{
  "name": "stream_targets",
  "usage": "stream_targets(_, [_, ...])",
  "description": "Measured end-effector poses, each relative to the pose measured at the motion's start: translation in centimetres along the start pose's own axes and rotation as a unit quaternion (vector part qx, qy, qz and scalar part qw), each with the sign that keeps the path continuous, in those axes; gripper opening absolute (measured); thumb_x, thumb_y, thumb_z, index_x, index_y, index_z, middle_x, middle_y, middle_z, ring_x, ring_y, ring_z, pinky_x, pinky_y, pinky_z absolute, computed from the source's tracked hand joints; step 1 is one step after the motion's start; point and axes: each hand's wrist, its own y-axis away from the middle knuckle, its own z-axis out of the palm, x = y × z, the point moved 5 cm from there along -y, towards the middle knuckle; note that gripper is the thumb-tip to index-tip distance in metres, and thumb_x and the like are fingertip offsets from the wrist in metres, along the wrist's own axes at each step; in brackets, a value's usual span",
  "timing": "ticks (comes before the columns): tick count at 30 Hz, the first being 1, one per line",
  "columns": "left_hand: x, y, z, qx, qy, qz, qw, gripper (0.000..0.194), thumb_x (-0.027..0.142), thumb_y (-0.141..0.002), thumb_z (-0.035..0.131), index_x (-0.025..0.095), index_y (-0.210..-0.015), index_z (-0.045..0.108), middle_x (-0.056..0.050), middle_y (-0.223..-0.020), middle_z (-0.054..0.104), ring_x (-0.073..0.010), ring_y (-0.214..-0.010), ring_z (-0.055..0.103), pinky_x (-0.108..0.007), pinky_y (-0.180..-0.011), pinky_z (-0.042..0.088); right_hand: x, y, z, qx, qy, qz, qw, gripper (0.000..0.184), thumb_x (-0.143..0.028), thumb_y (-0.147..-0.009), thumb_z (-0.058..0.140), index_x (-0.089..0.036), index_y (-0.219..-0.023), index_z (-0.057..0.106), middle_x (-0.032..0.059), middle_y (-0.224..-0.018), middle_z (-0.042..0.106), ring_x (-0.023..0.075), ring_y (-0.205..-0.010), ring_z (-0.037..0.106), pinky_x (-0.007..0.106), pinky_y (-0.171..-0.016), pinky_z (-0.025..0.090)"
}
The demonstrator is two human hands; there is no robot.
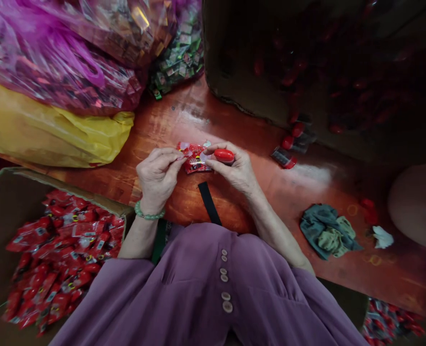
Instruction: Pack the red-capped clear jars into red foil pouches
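Preferably with light, level grip: left hand (157,175) pinches red printed plastic packet (193,165) just beyond flat black strip (209,202), right hand (242,172) clasps glossy red oval piece (224,155) by packet's opposite edge.

— Looking from where?
— From the head, in a single view.
— Facing which way?
— Forward and steeply down, past the purple top (194,288) at the bottom edge, over the table (155,125).
— How near?
— Close, with left hand (157,175) and right hand (237,168) near the middle.
— Framed tightly?
— Widely, taking in the lower-left box (4,202) and upper-right box (230,86).
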Motion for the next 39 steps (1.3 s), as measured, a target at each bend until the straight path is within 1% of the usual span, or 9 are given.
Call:
stream_targets(7, [0.3,2.1,2.0,-0.083,-0.11,0.08,0.987,0.018,0.024,-0.093,0.06,0.023,-0.103,0.075,-0.006,-0.101,0.074,-0.0184,-0.093,0.064,-0.034,-0.083,0.052,1.3,-0.2,0.6,-0.027,-0.01,0.031,0.999,0.022,-0.035,-0.08,0.073,-0.02,-0.095,0.066,-0.0001,-0.095,0.068,0.0138,-0.087,0.063,0.032,-0.087,0.053])
stream_targets(13, [0.6,2.8,1.1,-0.037,-0.066,0.081,0.994,0.012,0.02,-0.09,0.065,0.022,-0.096,0.076,-0.003,-0.088,0.072,-0.0141,-0.079,0.063,-0.028,-0.073,0.051,1.5,0.4,0.4,-0.044,-0.015,0.042,0.998,0.021,-0.032,-0.081,0.072,-0.02,-0.097,0.068,0.0009,-0.1,0.069,0.0137,-0.089,0.062,0.031,-0.086,0.053])
stream_targets(17, [0.9,2.9,2.0,-0.068,-0.037,0.11,0.991,0.012,0.018,-0.089,0.066,0.022,-0.096,0.075,-0.002,-0.09,0.074,-0.0137,-0.082,0.064,-0.028,-0.074,0.052,1.1,-0.1,0.9,-0.074,-0.013,0.052,0.996,0.02,-0.029,-0.08,0.069,-0.02,-0.098,0.066,0.0005,-0.098,0.068,0.0121,-0.08,0.06,0.027,-0.074,0.053])
stream_targets(21, [1.6,3.0,1.5,-0.065,-0.038,0.116,0.99,0.014,0.016,-0.089,0.066,0.022,-0.098,0.075,-0.004,-0.092,0.075,-0.0147,-0.085,0.066,-0.029,-0.077,0.054,2.2,-1.6,2.2,-0.127,0.002,0.113,0.986,0.018,-0.017,-0.07,0.063,-0.017,-0.089,0.063,-0.0013,-0.084,0.066,0.009,-0.061,0.054,0.023,-0.055,0.048])
stream_targets(25, [2.6,2.5,-0.7,-0.021,0.02,0.069,0.997,0.017,0.015,-0.084,0.072,0.026,-0.097,0.077,-0.001,-0.089,0.076,-0.0134,-0.081,0.068,-0.029,-0.077,0.055,3.0,-2.1,2.1,-0.116,-0.006,0.131,0.985,0.017,-0.014,-0.067,0.059,-0.017,-0.083,0.061,-0.0005,-0.085,0.067,0.0077,-0.056,0.052,0.022,-0.048,0.045])
stream_targets(28, [2.4,2.2,-1.5,-0.001,0.056,-0.002,0.998,0.016,0.017,-0.083,0.073,0.027,-0.095,0.078,0.0,-0.088,0.077,-0.0137,-0.079,0.07,-0.029,-0.077,0.056,1.8,-1.0,1.5,-0.12,-0.006,0.108,0.987,0.018,-0.018,-0.072,0.063,-0.018,-0.09,0.064,0.0005,-0.092,0.07,0.0075,-0.058,0.053,0.022,-0.05,0.047])
stream_targets(31, [1.8,2.4,-0.7,-0.024,0.097,-0.081,0.992,0.013,0.021,-0.083,0.072,0.026,-0.094,0.079,-0.001,-0.09,0.078,-0.0149,-0.082,0.071,-0.03,-0.079,0.058,-0.6,0.6,0.4,-0.105,-0.011,0.062,0.993,0.021,-0.029,-0.081,0.068,-0.02,-0.1,0.066,0.0036,-0.11,0.071,0.012,-0.075,0.064,0.024,-0.059,0.054])
stream_targets(35, [1.7,3.3,1.1,-0.047,0.176,-0.147,0.972,0.011,0.025,-0.083,0.073,0.026,-0.092,0.079,-0.001,-0.09,0.078,-0.0157,-0.085,0.072,-0.03,-0.083,0.059,-3.5,2.4,-0.1,-0.092,0.049,-0.032,0.994,0.031,-0.034,-0.08,0.077,-0.022,-0.108,0.068,0.0045,-0.118,0.07,0.0203,-0.111,0.065,0.034,-0.095,0.053])
stream_targets(39, [2.3,3.7,2.1,-0.072,0.24,-0.188,0.95,0.012,0.031,-0.081,0.076,0.024,-0.09,0.079,-0.002,-0.091,0.078,-0.0169,-0.087,0.073,-0.031,-0.083,0.06,-3.4,3.1,0.0,-0.054,0.081,-0.066,0.993,0.022,-0.033,-0.086,0.072,-0.023,-0.105,0.068,0.0001,-0.098,0.072,0.0147,-0.088,0.068,0.03,-0.086,0.054])
